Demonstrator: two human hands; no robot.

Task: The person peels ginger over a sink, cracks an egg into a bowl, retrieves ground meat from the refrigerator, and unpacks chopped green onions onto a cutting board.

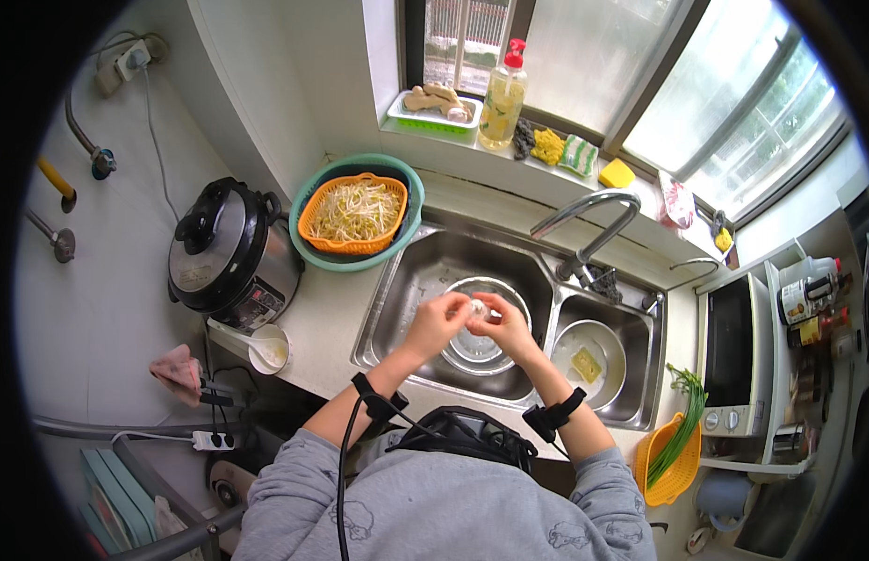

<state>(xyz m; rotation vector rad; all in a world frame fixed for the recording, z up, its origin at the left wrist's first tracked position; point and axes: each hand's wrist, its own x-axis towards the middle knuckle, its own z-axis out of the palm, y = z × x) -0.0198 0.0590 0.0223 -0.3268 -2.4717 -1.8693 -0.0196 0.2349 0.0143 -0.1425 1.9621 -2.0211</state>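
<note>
My left hand and my right hand meet over the larger sink basin. Between their fingertips they hold a small whitish bulb, which looks like garlic; the fingers cover part of it. Beneath them a round stainless steel bowl rests in the basin, its middle partly hidden by my hands. In the smaller basin to the right, a metal pan holds a yellowish sponge-like block.
The faucet arches behind the basins. Left stand a green basin with bean sprouts in an orange basket, a pressure cooker and a cup with a spoon. Right are green stalks in an orange basket and a microwave.
</note>
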